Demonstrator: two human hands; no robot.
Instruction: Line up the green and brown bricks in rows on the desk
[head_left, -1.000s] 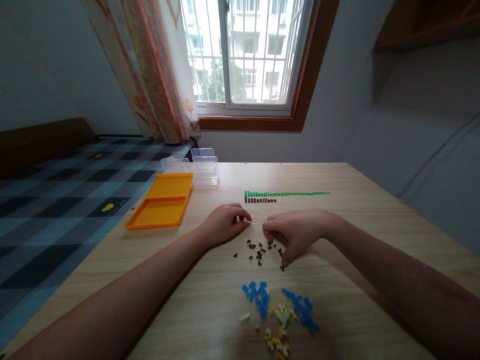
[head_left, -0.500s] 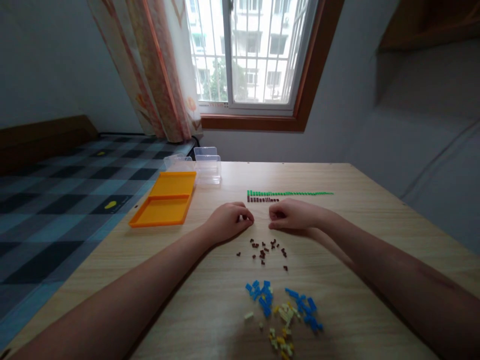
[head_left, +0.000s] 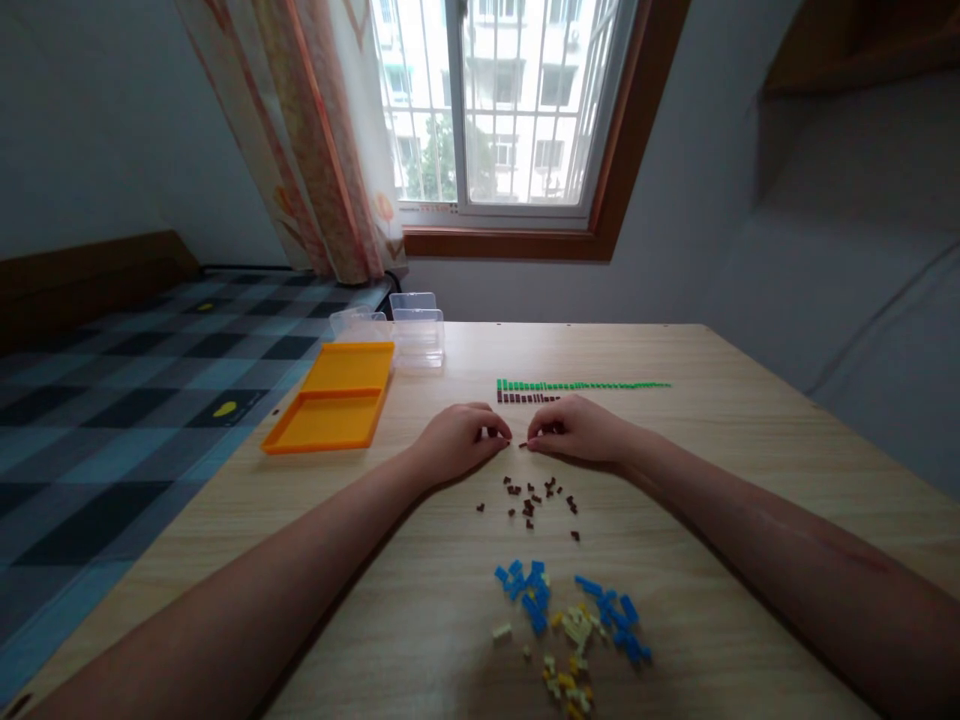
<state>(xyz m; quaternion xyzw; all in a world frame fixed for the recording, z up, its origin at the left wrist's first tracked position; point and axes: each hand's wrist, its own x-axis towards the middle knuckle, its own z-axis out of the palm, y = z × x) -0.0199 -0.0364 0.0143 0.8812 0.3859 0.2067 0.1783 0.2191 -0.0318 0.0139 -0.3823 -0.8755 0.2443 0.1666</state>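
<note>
My left hand (head_left: pixel 463 441) rests on the table with thumb and fingers pinched together; a tiny dark bit shows at the fingertips, too small to name. Facing it across a small gap, my right hand (head_left: pixel 576 430) pinches a small brown building brick (head_left: pixel 523 445) that juts out from its fingertips. Just beyond the hands lie a row of brown bricks (head_left: pixel 519 398) and a longer row of green bricks (head_left: pixel 555 386), with the right hand hiding the brown row's right end. Loose brown bricks (head_left: pixel 529 508) are scattered on the near side of both hands.
Closer to me lie piles of blue bricks (head_left: pixel 534 602) and pale yellow bricks (head_left: pixel 577 626) on the wooden table (head_left: pixel 405 610). At the left stands an open orange case (head_left: pixel 330 420), with clear plastic boxes (head_left: pixel 417 340) behind it. A checked bed (head_left: pixel 150 400) adjoins the table's left side.
My right hand has moved left, closer to my left hand, and a brown brick now shows at its fingertips. My left hand has stayed nearly in place.
</note>
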